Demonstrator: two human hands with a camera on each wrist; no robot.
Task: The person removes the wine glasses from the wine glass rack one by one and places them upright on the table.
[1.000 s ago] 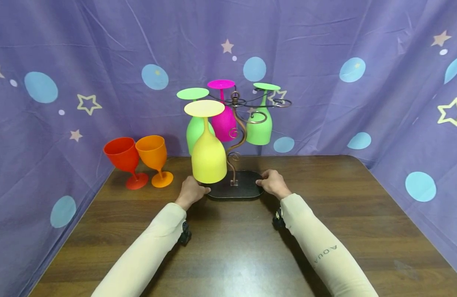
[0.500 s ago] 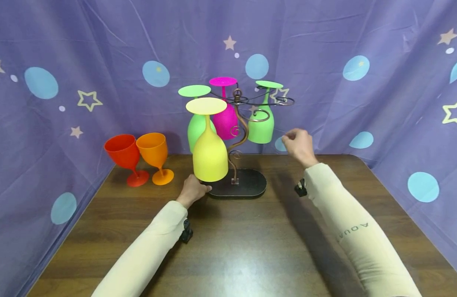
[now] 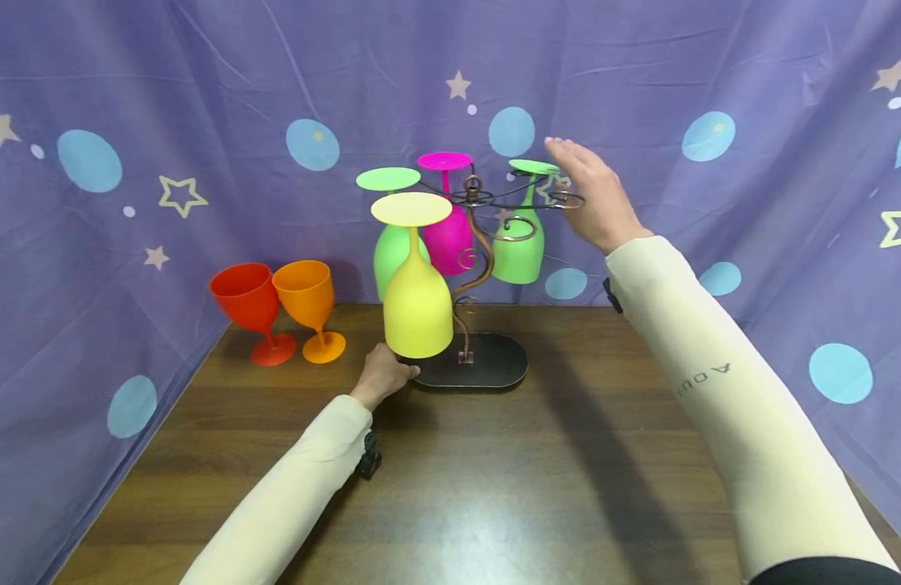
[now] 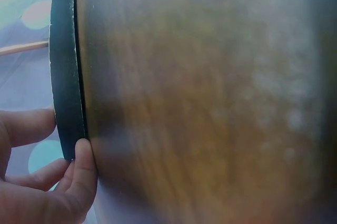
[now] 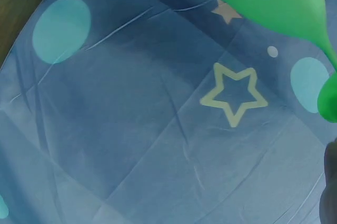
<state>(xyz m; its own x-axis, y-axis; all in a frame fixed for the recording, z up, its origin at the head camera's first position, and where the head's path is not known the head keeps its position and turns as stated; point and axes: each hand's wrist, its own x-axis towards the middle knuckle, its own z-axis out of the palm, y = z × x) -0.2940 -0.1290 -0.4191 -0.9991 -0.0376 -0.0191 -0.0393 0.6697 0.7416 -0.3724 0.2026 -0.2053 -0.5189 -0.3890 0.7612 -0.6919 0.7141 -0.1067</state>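
Note:
A metal wine glass rack point(image 3: 487, 244) with curling arms rises from a black oval base point(image 3: 494, 366). Goblets hang upside down on it: a yellow goblet point(image 3: 418, 317) in front, a light green goblet point(image 3: 387, 252) and a magenta goblet point(image 3: 450, 244) behind, and another green goblet point(image 3: 518, 256) on the right. My left hand point(image 3: 380, 375) grips the base's left end, thumb on one face and fingers round the edge point(image 4: 68, 92) in the left wrist view. Raised by the rack's right arms, my right hand point(image 3: 599, 199) has straight fingers and holds nothing; whether it touches the rack I cannot tell.
A red goblet point(image 3: 245, 296) and an orange goblet point(image 3: 306, 296) stand upright at the table's back left. Behind the brown wooden table point(image 3: 450, 471) hangs a purple curtain point(image 3: 640, 73) with stars and blue ovals.
My right hand has let go of the base's right end and risen to the height of the rack's arms, its fingers straightening. The left hand keeps its hold on the base.

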